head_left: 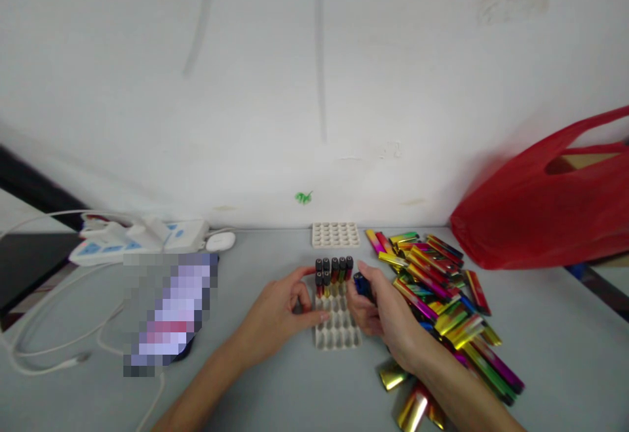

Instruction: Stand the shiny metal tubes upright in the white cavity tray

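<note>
A pale tray with rows of small cups [338, 338] lies on the grey table. Several dark-topped cylinders [335, 268], like batteries, stand upright in its back rows. At the tray's left side is my left hand [285, 307], thumb and index finger apart, the thumb over the cups and the index finger near the back row. My right hand [376, 307] is closed around a dark blue cylinder [362, 284] just right of the tray. Its fingers hide part of the tray's right edge.
A pile of shiny multicoloured cylinders [432, 274] lies at the right. Behind the tray is another pale tray [336, 235]. A red bag [535, 202] stands back right. A power strip [142, 242], white cables and a blurred-out phone [174, 311] are at the left.
</note>
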Tool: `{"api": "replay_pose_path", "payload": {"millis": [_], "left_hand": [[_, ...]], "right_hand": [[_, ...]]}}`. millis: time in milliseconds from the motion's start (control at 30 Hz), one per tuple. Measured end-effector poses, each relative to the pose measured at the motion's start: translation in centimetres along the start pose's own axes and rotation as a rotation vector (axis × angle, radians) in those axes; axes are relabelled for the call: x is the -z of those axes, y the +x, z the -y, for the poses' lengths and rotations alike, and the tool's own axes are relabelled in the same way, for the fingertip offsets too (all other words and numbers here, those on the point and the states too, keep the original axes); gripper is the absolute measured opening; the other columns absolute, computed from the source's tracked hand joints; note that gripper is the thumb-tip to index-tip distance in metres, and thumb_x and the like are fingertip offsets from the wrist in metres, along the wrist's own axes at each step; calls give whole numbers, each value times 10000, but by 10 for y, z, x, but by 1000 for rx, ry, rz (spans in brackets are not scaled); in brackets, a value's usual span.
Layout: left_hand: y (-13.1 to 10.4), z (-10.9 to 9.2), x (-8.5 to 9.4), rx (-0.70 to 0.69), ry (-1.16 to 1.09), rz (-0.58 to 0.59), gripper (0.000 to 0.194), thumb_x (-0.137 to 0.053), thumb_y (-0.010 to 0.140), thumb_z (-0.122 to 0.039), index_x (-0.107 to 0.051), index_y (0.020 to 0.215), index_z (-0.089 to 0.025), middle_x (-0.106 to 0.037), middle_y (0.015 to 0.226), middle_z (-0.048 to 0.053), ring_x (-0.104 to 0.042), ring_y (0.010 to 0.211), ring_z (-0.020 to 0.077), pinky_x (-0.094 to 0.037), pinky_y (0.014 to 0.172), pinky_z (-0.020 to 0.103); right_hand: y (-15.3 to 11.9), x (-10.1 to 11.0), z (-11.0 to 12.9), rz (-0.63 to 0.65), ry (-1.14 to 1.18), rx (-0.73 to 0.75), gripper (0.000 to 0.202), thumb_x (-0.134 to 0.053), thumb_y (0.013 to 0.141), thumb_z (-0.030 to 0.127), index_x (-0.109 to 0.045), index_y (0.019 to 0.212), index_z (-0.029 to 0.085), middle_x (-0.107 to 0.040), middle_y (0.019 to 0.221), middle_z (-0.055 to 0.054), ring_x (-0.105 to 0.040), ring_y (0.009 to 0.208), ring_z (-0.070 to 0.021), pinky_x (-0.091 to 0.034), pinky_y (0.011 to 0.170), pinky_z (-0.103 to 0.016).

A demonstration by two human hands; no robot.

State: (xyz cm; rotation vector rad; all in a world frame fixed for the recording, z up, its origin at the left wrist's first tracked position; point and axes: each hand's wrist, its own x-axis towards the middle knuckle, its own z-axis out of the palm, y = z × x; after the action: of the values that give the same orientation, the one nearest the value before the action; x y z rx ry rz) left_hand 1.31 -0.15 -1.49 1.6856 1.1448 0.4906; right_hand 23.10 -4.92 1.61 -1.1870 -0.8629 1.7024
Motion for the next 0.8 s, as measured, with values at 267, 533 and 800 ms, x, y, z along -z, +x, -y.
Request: {"api": "replay_pose_path", "payload": {"millis": [267,533,800], "left_hand": [[0,-1,3,12,5,2,832,-941,801,-494,-631,1506,-178,-620,713,-92,-516,640,144,-364,597,254],[0,-1,2,15,8,-5,825,-937,802,-484,-641,1503,-165,-625,711,-90,-512,626,141,-365,591,260],[0,-1,2,12,20,-13,820,-932,799,-539,-657,1481,-174,-642,725,-78,-512,627,146,-361,591,262]], "right_hand": [[1,4,-1,-4,3,22,596,-516,969,702,-358,597,264,-219,529,91,-136,471,-94,-107,442,-270],[-4,0,1,-70,-13,-22,529,-455,989,626,-358,616,263,-208,534,97,-104,478,-92,-92,427,-242],[-11,-3,0,-32,30,-3,468,-443,1023,545,-382,658,258,-234,552,94,-109,494,-98,-92,440,-240]]}}
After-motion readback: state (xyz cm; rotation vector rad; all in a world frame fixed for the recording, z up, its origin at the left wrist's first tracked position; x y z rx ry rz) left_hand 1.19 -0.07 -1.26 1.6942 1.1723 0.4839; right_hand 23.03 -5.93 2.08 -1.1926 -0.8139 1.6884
